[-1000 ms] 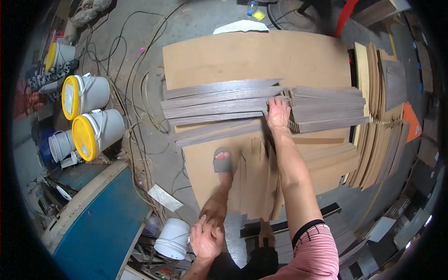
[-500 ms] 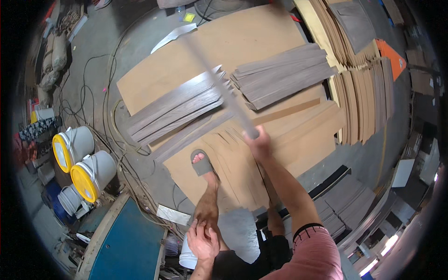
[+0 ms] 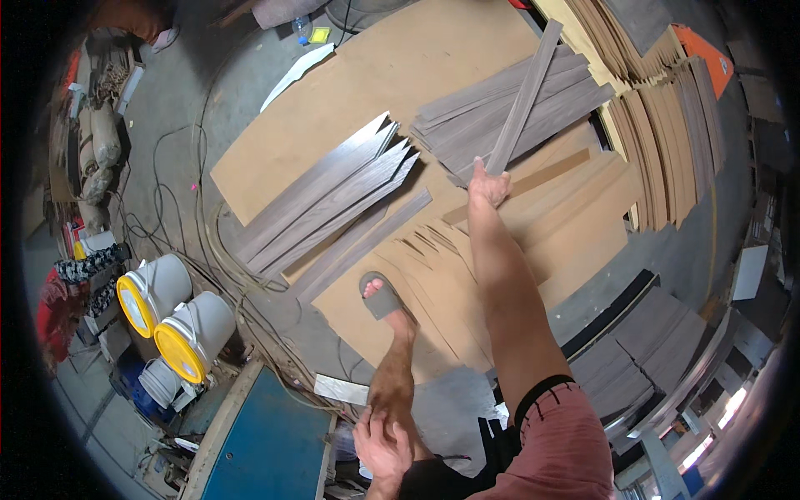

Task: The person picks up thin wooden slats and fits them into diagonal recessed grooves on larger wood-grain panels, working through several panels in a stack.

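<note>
My right hand (image 3: 490, 187) grips the near end of a long, narrow grey wood-grain strip (image 3: 527, 96), which slants up and to the right over a pile of grey wood-grain boards (image 3: 467, 125). To the left lies a second pile of similar boards (image 3: 317, 200) with pointed ends. Another thin strip (image 3: 367, 242) lies alone below that pile. My left hand (image 3: 383, 446) rests on my bent knee, fingers spread and holding nothing. My sandalled foot (image 3: 379, 296) stands on brown sheets (image 3: 433, 308) with split edges.
Stacks of brown and grey boards (image 3: 658, 158) stand at the right beside an orange triangular piece (image 3: 702, 60). White buckets with yellow lids (image 3: 179, 350) are at the left, near cables (image 3: 196, 167) on the floor. A blue panel (image 3: 267, 442) is at lower left.
The strip in my right hand has swung from pointing up-left to pointing up-right, over the right pile. My right arm has reached farther forward. My left hand stays on the knee.
</note>
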The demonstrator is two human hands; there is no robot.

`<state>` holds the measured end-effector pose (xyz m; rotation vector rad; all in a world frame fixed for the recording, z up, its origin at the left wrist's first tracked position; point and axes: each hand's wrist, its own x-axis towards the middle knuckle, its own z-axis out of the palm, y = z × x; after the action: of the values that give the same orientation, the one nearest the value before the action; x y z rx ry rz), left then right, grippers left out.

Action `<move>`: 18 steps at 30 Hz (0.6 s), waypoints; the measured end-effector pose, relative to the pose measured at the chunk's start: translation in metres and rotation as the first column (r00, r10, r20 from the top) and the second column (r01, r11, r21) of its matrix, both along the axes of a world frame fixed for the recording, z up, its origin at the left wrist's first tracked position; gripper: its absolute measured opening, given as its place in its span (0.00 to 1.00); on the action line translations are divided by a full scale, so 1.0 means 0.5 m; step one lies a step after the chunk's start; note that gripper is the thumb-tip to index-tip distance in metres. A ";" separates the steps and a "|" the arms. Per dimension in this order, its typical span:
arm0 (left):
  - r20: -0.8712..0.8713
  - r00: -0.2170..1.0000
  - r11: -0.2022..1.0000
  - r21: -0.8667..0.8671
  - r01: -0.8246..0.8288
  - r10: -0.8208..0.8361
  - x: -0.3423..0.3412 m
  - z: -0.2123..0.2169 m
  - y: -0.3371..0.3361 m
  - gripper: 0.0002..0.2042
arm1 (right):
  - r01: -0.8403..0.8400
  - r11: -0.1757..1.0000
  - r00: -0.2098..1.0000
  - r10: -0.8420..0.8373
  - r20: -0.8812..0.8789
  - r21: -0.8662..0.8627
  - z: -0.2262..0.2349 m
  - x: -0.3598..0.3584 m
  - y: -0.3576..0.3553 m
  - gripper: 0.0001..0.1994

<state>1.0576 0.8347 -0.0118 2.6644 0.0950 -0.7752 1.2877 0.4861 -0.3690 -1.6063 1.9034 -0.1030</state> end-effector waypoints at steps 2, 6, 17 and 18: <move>-0.018 1.000 1.000 0.026 -0.010 0.010 0.001 -0.002 0.006 0.17 | -0.057 0.998 0.998 0.059 -0.039 0.032 -0.004 0.009 -0.002 0.40; -0.040 0.999 0.999 -0.033 -0.005 0.004 0.011 -0.005 0.000 0.18 | -0.052 0.989 0.997 0.044 -0.065 -0.137 -0.059 -0.016 -0.072 0.38; -0.044 0.999 1.000 -0.021 0.002 -0.003 -0.044 -0.016 0.002 0.17 | -0.121 0.987 0.986 0.131 0.107 -0.102 -0.050 -0.093 -0.059 0.30; -0.039 0.999 1.000 -0.020 0.004 -0.005 -0.056 -0.013 0.008 0.17 | -0.123 0.989 0.987 0.132 0.095 -0.087 -0.044 -0.112 -0.036 0.30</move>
<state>1.0296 0.8387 -0.0182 2.6325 0.0910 -0.8249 1.2319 0.4679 -0.3912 -1.7390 1.7354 -0.2053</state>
